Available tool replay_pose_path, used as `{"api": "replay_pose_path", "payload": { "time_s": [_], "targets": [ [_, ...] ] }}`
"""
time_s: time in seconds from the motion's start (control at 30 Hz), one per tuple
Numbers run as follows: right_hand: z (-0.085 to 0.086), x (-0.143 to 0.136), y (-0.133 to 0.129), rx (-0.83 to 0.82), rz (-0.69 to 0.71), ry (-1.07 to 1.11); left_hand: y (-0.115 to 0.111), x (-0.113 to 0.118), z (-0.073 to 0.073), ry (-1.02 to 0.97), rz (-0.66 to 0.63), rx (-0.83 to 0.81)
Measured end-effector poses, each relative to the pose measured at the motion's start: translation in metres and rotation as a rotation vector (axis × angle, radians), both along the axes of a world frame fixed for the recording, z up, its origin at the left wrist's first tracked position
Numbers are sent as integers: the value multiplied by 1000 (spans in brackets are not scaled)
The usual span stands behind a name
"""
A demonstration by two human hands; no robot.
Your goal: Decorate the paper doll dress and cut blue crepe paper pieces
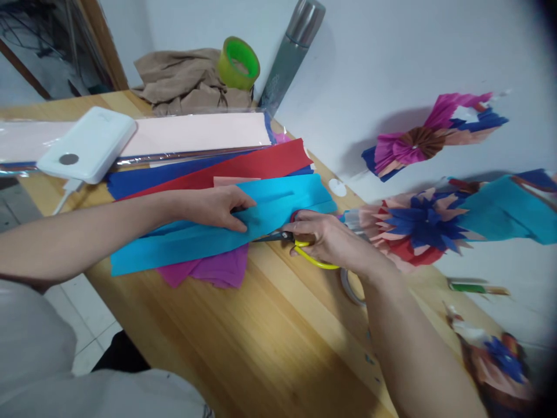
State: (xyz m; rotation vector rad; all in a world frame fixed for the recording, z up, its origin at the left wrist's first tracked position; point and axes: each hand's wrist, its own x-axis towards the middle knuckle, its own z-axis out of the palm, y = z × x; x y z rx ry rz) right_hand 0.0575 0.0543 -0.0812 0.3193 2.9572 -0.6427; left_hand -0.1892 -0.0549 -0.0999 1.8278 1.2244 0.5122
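Observation:
A strip of bright blue crepe paper (287, 200) lies across the table on top of other coloured papers. My left hand (213, 206) rests on it, thumb and fingers apart, pressing on its surface. Scissors (317, 261) with yellow handles are in my right hand (333, 235), its fingers wrapped round them. Their dark blades point left at the near edge of the blue paper; I cannot tell whether they touch it. Beneath lie a red strip (278, 159), a dark blue strip (130, 181) and purple paper (221, 268).
A white power bank (98, 136) with a cable sits on a plastic-wrapped pale paper pack (195, 133). Behind are brown cloth (178, 75), green tape (250, 72) and a flask (282, 72). Paper flowers (418, 223) stand by the wall; a tape roll (348, 284) lies near my right wrist.

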Motion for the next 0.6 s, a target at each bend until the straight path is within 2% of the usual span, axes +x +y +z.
{"api": "replay_pose_path", "payload": {
  "time_s": [0.43, 0.6],
  "targets": [
    [-7, -9, 1, 15, 20, -2, 3, -3, -5, -12, -22, -14],
    [-7, -8, 1, 1, -12, -26, 4, -4, -6, -12, -20, -16]
  ]
}}
